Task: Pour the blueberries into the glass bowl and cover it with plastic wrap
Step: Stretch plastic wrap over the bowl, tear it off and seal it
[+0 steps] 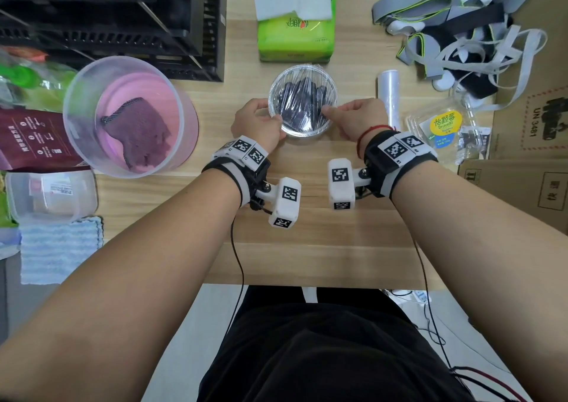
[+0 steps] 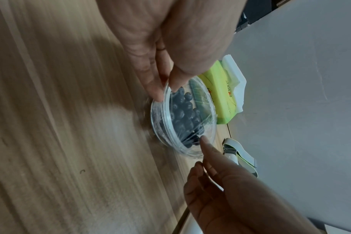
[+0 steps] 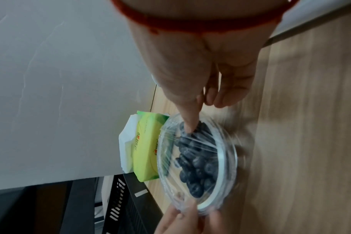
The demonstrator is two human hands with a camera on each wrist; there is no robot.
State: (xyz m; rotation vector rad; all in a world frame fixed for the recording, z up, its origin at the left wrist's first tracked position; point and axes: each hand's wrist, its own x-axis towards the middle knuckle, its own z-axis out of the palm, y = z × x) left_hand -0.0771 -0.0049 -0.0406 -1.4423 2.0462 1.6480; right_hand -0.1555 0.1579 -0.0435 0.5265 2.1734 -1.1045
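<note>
A small glass bowl [image 1: 278,123] of blueberries [image 1: 299,102] stands mid-table, with plastic wrap [image 1: 307,79] stretched over its top. My left hand [image 1: 261,122] grips the bowl's left rim, thumb above and fingers outside, as the left wrist view shows [image 2: 164,88]. My right hand [image 1: 353,115] is at the right rim. Its straight thumb [image 3: 188,123] presses the wrap; its other fingers [image 3: 222,98] are curled and hold nothing. The wrap roll [image 1: 388,94] lies right of the bowl, and the empty blueberry box [image 1: 442,128] lies beyond it.
A green tissue pack [image 1: 296,29] sits just behind the bowl. At the left stands a large clear tub [image 1: 73,94] with a purple cloth in it, behind it black crates [image 1: 123,17]. Grey straps [image 1: 461,17] and cardboard boxes [image 1: 538,109] fill the right side.
</note>
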